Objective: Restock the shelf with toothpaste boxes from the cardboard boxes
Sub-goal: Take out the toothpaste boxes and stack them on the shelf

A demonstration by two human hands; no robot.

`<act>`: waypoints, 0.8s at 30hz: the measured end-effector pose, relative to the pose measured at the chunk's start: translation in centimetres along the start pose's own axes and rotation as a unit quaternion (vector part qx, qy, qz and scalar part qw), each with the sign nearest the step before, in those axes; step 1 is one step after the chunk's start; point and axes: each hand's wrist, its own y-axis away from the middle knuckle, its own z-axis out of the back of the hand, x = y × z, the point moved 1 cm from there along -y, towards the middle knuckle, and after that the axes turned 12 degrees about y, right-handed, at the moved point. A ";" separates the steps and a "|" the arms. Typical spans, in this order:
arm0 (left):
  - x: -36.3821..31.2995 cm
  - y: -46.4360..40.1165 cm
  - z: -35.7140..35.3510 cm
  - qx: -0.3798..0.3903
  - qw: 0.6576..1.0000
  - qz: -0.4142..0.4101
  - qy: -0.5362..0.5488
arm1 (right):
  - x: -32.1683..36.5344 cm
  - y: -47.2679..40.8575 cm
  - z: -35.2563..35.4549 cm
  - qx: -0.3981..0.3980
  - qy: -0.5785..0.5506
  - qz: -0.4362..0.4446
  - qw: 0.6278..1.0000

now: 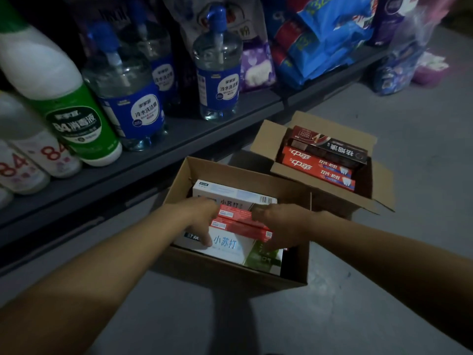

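An open cardboard box (238, 170) stands on the floor in front of me, filled with white, red and green toothpaste boxes. Both of my hands reach into it. My left hand (202, 221) holds the left end of the red toothpaste boxes (240, 224), its fingers lying down over a white toothpaste box (227, 245). My right hand (284, 226) grips the right end of the same red boxes. Another white box (230, 194) lies behind them. A second open cardboard box (266, 139) farther right holds red boxes (317, 167) and a dark box (330, 147).
The dark shelf (153, 160) runs along the left, carrying white and green disinfectant bottles (64, 98), clear blue-labelled detergent bottles (217, 80) and blue and purple packs (320, 42). More bagged goods (407, 65) sit on the grey floor (409, 252) at the far right.
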 end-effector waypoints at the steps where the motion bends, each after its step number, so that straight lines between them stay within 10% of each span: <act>1: 0.4 0.0 -0.1 0.011 1.000 0.009 0.005 | 0.2 -0.1 -0.3 0.010 -0.003 0.000 1.000; 24: 3.0 -0.6 -0.1 0.056 0.996 0.056 0.050 | 0.9 -0.8 -2.0 0.078 -0.043 0.024 0.996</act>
